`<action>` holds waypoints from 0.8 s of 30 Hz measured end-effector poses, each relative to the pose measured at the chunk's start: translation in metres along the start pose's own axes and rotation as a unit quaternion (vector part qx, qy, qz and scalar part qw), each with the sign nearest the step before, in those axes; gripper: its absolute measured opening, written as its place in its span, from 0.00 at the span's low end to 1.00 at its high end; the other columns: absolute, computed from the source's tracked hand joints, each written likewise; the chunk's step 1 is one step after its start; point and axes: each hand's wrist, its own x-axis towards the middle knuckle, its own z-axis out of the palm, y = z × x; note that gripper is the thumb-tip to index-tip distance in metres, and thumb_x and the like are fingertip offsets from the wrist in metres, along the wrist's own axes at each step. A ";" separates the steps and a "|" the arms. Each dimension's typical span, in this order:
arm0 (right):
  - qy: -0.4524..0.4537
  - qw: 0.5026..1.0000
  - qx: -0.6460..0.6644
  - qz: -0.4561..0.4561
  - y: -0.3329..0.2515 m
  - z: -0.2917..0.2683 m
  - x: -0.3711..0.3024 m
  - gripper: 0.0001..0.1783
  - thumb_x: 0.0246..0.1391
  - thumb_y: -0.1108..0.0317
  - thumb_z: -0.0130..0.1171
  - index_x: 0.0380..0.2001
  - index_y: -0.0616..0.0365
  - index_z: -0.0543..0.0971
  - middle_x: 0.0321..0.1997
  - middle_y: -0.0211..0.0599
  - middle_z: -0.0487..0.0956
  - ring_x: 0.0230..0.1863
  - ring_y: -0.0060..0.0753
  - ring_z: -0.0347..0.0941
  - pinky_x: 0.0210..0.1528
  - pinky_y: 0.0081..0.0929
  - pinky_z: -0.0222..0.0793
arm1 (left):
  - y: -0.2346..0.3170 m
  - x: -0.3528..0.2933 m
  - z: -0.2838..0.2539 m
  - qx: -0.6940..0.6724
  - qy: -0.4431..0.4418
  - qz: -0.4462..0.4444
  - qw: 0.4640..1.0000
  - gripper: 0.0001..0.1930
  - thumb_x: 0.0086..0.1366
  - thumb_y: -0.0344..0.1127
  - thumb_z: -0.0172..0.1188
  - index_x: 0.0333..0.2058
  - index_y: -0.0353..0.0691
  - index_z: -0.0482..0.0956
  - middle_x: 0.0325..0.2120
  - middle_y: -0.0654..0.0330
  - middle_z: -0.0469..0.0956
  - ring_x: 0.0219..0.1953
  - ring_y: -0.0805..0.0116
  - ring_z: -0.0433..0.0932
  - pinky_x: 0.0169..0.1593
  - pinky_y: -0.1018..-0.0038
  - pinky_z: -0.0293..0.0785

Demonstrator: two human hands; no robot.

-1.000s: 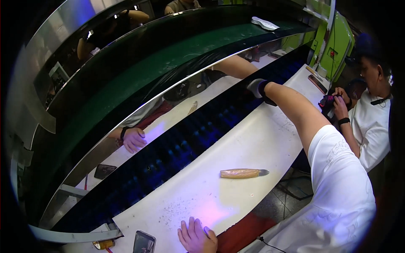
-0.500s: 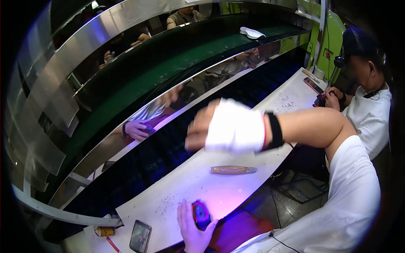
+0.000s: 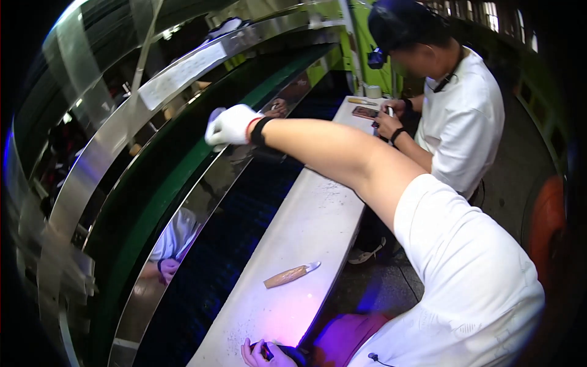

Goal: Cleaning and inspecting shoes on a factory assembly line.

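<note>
My right hand (image 3: 233,126), in a white glove that leaves the fingers bare, is stretched far out over the green conveyor belt (image 3: 183,177). Its fingers curl in, and a pale greyish shape shows at their tips, too unclear to name. At the lower edge, my left hand (image 3: 269,356) is closed around a dark rounded object (image 3: 292,353), partly cut off by the picture's edge. Beside that hand, pink-violet light falls on the white bench (image 3: 275,244). A knife (image 3: 288,276) with a brown wrapped handle and short blade lies on the bench between my hands.
A shiny metal rail (image 3: 202,183) runs between belt and bench. At the far end, a co-worker (image 3: 461,116) in a white shirt and dark cap handles small things near a phone (image 3: 365,112). Dark specks (image 3: 330,189) are scattered on the bench. A red seat (image 3: 348,339) is below.
My right hand has swung up and away, from above the bench to over the belt. The view has turned to the right. The white sole-shaped piece on the belt no longer shows there.
</note>
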 end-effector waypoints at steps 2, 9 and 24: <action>0.044 0.998 -0.016 -0.052 0.004 0.011 -0.001 0.12 0.57 0.55 0.63 0.38 0.39 0.92 0.41 0.33 0.90 0.45 0.40 0.87 0.46 0.41 0.80 | 0.021 0.006 -0.007 0.042 -0.006 0.076 0.996 0.27 0.69 0.45 0.68 0.61 0.35 0.76 0.68 0.40 0.69 0.70 0.34 0.64 0.72 0.39 0.58; 0.266 0.933 -0.158 -0.184 -0.031 0.036 -0.026 0.08 0.57 0.65 0.64 0.37 0.54 0.85 0.38 0.43 0.86 0.43 0.48 0.84 0.51 0.39 0.79 | 0.020 -0.040 -0.046 0.172 -0.199 0.301 0.916 0.28 0.73 0.47 0.63 0.66 0.40 0.74 0.70 0.47 0.70 0.74 0.37 0.62 0.75 0.33 0.54; -0.065 0.845 0.531 0.011 -0.180 0.139 -0.356 0.14 0.71 0.71 0.61 0.53 0.70 0.81 0.43 0.46 0.88 0.43 0.35 0.87 0.49 0.27 0.81 | 0.046 0.023 -0.076 -0.255 -0.032 -0.089 0.962 0.20 0.76 0.26 0.57 0.63 0.27 0.74 0.59 0.40 0.81 0.64 0.49 0.80 0.68 0.62 0.72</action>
